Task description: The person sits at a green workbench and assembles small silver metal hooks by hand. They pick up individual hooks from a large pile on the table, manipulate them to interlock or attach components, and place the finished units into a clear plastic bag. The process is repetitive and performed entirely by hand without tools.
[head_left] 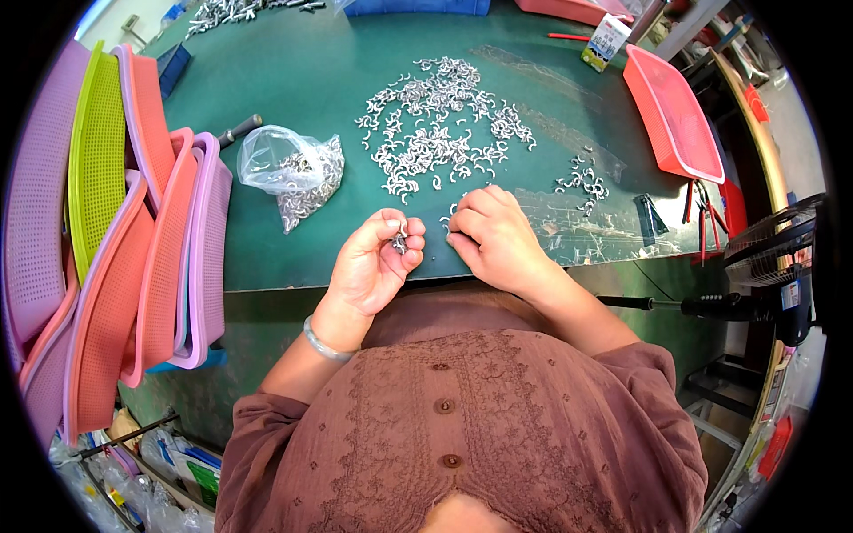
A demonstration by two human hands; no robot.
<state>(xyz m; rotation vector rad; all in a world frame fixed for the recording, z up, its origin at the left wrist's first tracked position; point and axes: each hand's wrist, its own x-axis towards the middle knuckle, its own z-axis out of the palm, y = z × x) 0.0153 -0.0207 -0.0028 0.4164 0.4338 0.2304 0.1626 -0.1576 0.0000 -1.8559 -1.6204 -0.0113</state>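
Observation:
Several small curved metal pieces (399,238) sit in my left hand (373,262), its fingers curled round them above the table's near edge. My right hand (493,233) is palm down on the green table, with its fingertips bent beside a few more curved pieces (446,219); whether it pinches one is hidden. Ahead of both hands spreads a loose pile of the same silvery curved pieces (435,147). A clear plastic bag (298,173), partly filled with such pieces, stands to the left with its mouth open.
Stacked plastic baskets (160,240) in purple, green and coral rise at the left. A pink basket (675,115) lies at the right edge, near a small carton (606,42) and red-handled pliers (704,218). A smaller group of pieces (584,184) lies right of the pile. A fan (782,258) stands far right.

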